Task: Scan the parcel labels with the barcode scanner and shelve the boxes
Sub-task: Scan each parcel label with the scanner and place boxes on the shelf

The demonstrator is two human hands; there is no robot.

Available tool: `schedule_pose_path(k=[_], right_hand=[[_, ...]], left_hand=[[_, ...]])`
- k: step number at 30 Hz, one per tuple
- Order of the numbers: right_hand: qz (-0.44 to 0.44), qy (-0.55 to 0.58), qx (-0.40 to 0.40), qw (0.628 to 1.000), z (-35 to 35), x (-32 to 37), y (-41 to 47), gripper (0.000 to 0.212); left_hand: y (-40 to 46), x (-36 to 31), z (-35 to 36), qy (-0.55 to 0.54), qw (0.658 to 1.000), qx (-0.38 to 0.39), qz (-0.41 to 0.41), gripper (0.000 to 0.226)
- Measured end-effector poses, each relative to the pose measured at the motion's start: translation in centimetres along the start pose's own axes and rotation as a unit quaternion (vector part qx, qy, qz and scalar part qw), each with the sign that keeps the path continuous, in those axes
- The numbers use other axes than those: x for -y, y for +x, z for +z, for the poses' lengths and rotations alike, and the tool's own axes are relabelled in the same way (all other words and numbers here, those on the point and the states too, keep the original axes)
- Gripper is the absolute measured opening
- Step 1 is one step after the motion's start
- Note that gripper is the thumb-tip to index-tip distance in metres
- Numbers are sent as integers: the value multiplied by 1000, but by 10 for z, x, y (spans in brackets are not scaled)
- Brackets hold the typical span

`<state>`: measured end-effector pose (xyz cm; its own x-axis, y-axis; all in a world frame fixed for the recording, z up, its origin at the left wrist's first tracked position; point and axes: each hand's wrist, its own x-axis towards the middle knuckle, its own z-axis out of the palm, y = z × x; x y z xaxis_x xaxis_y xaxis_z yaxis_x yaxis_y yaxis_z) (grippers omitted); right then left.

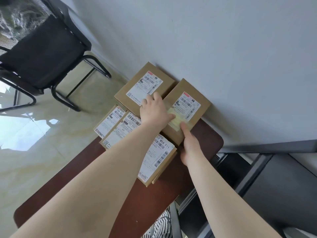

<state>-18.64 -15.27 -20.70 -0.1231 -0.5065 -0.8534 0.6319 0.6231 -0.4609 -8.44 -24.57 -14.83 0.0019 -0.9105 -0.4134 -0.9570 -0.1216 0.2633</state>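
The left hand [155, 111] lies across the gap between two boxes at the far end of the brown surface [208, 140], its fingers fairly straight on the rear left box [137, 91] and its thumb on the taped near-left edge of the right box [186, 110]. The right hand [189, 148] holds that same box at its near corner, forefinger stretched flat along the top and the other fingers curled down the side. Both boxes are cardboard with a white shipping label on top, and they touch each other against the grey wall [223, 48] at the surface's far edge.

Nearer along the left edge lie three more labelled parcels: a small one [109, 121] overhanging the edge, a second [120, 133] partly under the left forearm, and a flat one [157, 162] toward the middle, just beside the right hand.

Beyond the left edge stands a black chair [42, 54] on a glossy tiled floor [34, 143]. Grey metal shelving [274, 177] sits at the right.
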Motion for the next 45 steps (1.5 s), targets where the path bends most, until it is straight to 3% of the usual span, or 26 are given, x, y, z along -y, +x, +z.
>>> schedule_pose_path(k=[10, 24, 31, 35, 39, 42, 45], right_hand=[[1, 79, -2, 997, 9, 13, -42, 33], [-21, 84, 31, 996, 9, 45, -130, 48], [-95, 14, 51, 994, -4, 28, -210, 50], [-167, -16, 82, 982, -19, 7, -262, 73], [-197, -33, 112, 973, -42, -22, -305, 74], [-194, -37, 102, 975, -56, -41, -327, 93], [-199, -28, 80, 976, -73, -53, -343, 77]], left_hand=[[-32, -4, -30, -130, 991, 4, 37, 66], [-107, -13, -92, -335, 942, -30, 25, 64], [-177, 11, -128, -403, 914, 31, -21, 89], [-227, 31, -142, -489, 860, 137, -41, 111], [-277, 44, -141, -504, 844, 182, -4, 85], [-308, 48, -127, -485, 854, 186, 19, 95], [-332, 48, -116, -490, 850, 193, 18, 94]])
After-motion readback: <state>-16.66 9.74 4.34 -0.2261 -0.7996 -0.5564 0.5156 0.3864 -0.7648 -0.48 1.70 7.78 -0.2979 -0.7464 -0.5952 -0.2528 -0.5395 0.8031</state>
